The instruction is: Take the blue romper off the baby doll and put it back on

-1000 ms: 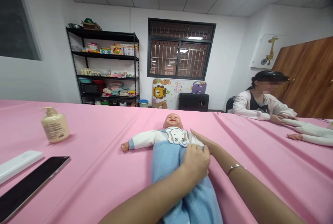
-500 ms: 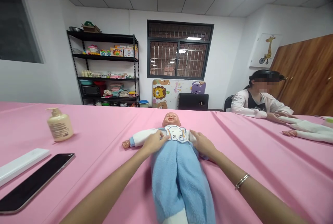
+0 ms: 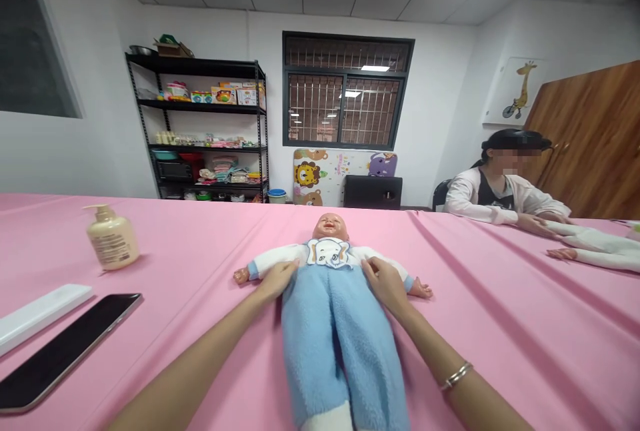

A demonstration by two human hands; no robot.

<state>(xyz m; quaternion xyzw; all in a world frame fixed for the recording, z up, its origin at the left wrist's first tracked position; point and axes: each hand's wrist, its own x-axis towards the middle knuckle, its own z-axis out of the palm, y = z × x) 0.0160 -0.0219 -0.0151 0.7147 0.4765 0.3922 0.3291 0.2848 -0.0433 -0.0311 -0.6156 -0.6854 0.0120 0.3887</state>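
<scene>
A baby doll [image 3: 331, 226] lies on its back on the pink-covered table, head away from me and arms spread. It wears a fleece outfit [image 3: 320, 311] with blue legs, white sleeves and an elephant face on the chest. My left hand [image 3: 278, 280] is closed at the left side of the outfit's waist; its fingertips are partly hidden against the cloth. On the opposite side, my right hand [image 3: 386, 282] pinches the cloth just below the sleeve, its fingers curled. A silver bracelet [image 3: 457, 375] circles my right wrist.
At left on the pink cloth [image 3: 190, 237] stand a pump bottle [image 3: 111, 239], a white case [image 3: 43, 316] and a dark phone [image 3: 70, 351]. Across the table at right, a person [image 3: 500, 184] touches another doll in white [image 3: 600, 247]. Shelving [image 3: 200, 107] stands behind.
Both my hands have shifted from the doll's chest to the sides of the waist. The chest patch shows more fully, and the doll's arm at right has come into view.
</scene>
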